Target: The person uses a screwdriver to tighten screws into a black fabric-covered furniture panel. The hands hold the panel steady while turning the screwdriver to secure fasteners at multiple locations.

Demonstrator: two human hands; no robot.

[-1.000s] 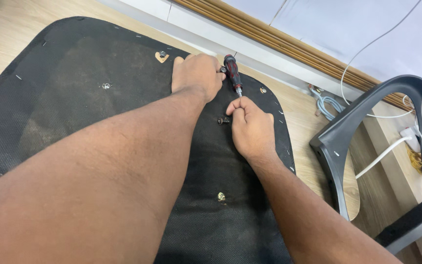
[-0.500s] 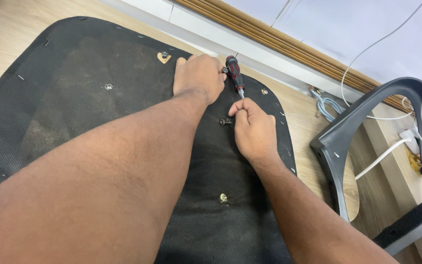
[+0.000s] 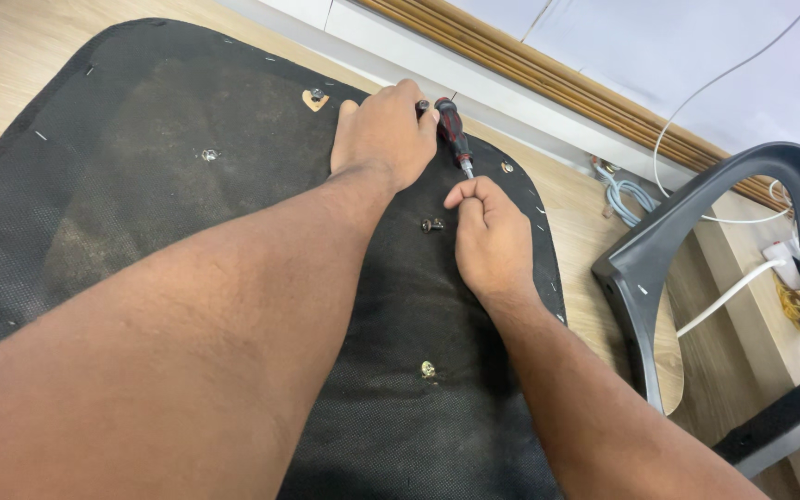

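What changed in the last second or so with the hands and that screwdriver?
Very little. The left hand still grips the red-and-black screwdriver, and the right hand still pinches near its tip; both drifted only slightly. The loose screw and the black seat cushion stayed put.

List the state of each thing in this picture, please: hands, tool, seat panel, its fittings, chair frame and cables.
left hand: closed around the screwdriver handle
right hand: fingertips pinched at the screwdriver tip
screwdriver: tilted, tip down on the panel
black seat panel: lying flat on the floor, dusty
loose screw: lying on the panel
black chair frame: detached, beside the panel
white cables: lying loose
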